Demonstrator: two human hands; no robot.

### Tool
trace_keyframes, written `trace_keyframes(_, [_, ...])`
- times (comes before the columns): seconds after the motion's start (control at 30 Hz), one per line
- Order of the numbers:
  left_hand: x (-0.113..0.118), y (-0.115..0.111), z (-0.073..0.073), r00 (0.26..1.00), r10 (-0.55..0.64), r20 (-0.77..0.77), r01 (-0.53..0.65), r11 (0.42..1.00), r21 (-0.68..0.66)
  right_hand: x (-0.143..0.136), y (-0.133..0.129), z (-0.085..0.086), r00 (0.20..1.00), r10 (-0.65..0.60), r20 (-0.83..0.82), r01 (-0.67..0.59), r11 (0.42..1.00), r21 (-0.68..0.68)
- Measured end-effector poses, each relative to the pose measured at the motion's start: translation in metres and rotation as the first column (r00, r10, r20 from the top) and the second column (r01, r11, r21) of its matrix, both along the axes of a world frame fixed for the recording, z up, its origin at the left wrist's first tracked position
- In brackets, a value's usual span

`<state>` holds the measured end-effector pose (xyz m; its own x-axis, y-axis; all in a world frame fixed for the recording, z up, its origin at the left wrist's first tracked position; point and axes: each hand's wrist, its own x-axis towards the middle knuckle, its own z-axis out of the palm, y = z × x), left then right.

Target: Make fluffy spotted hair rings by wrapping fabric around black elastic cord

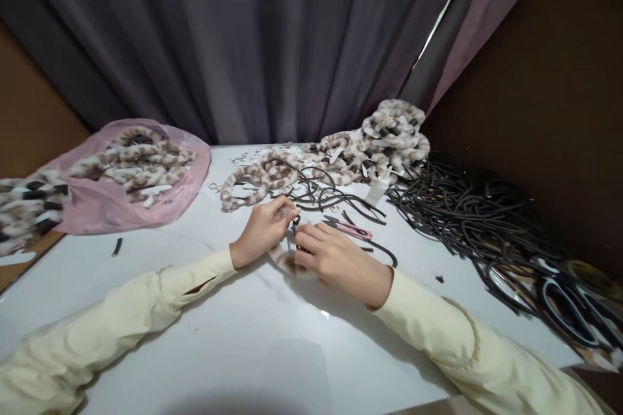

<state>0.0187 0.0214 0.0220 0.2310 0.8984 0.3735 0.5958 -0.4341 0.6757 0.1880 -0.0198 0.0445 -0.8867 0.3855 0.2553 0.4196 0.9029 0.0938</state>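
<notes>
White desk point(204, 337): near its middle, left hand point(267, 228) and right hand point(335, 259), fingers closed, pinch 1 furry band point(283, 260). By its left edge, 1 pink bag point(92, 215) holds heaped bands point(141, 165), uncountable.

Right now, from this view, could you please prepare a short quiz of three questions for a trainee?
1. Which things lie inside the pink plastic bag? a) large scissors; b) furry loops; c) a tangle of black cords.
2. True or false: the left hand and the right hand both touch one brown-and-white furry piece.
3. Fill in: the pink-handled snips lie nearer to the ____ hand.

Key: 1. b; 2. true; 3. right.
</notes>
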Motion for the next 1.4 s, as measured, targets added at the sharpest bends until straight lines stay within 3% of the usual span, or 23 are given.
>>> trace_keyframes(0.1, [0.001,-0.001,-0.002,1.0,0.017,0.002,-0.017,1.0,0.003,0.001,0.0,-0.001,0.999,0.04,0.007,-0.04,0.999,-0.027])
trace_keyframes(0.23, [0.0,-0.005,-0.004,0.997,-0.059,-0.051,0.063,0.995,0.072,0.013,0.013,0.004,0.952,-0.067,-0.3,-0.031,0.95,-0.311])
trace_keyframes(0.33, [0.001,-0.009,-0.001,0.993,-0.101,-0.053,0.105,0.991,0.08,0.022,0.03,0.004,0.788,-0.323,-0.525,0.017,0.862,-0.506])
trace_keyframes(0.4, [0.003,-0.013,0.002,0.99,-0.138,-0.036,0.14,0.988,0.071,0.025,0.04,0.0,0.695,-0.472,-0.543,0.0,0.754,-0.656])
trace_keyframes(0.5, [0.006,-0.02,0.007,0.983,-0.185,0.015,0.184,0.982,0.044,0.027,0.049,-0.006,0.655,-0.568,-0.498,-0.091,0.595,-0.799])
trace_keyframes(0.6, [0.007,-0.025,0.011,0.979,-0.189,0.074,0.186,0.981,0.047,0.026,0.05,-0.01,0.66,-0.578,-0.481,-0.121,0.55,-0.826])
trace_keyframes(0.77, [0.007,-0.032,0.012,0.96,-0.274,0.046,0.262,0.948,0.18,0.017,0.045,-0.016,0.737,-0.48,-0.476,-0.086,0.632,-0.77])
trace_keyframes(0.9, [0.007,-0.035,0.011,0.925,-0.38,0.008,0.356,0.871,0.338,0.01,0.038,-0.018,0.797,-0.348,-0.494,-0.077,0.752,-0.654])
trace_keyframes(1.03, [0.005,-0.034,0.008,0.903,-0.426,-0.057,0.41,0.812,0.415,0.009,0.032,-0.013,0.788,-0.34,-0.513,0.007,0.838,-0.545])
trace_keyframes(1.13, [0.004,-0.034,0.006,0.921,-0.386,-0.051,0.37,0.828,0.422,0.011,0.025,-0.003,0.75,-0.324,-0.576,0.045,0.895,-0.444])
trace_keyframes(1.2, [0.005,-0.033,0.007,0.946,-0.323,0.01,0.299,0.885,0.358,0.012,0.019,0.003,0.708,-0.278,-0.649,0.051,0.937,-0.346])
trace_keyframes(1.3, [0.008,-0.032,0.011,0.97,-0.164,0.178,0.149,0.984,0.095,0.012,0.005,0.008,0.662,-0.215,-0.719,0.082,0.973,-0.215])
trace_keyframes(1.4, [0.012,-0.027,0.016,0.923,-0.001,0.385,0.089,0.974,-0.209,0.007,-0.007,0.006,0.692,-0.246,-0.678,0.127,0.967,-0.221])
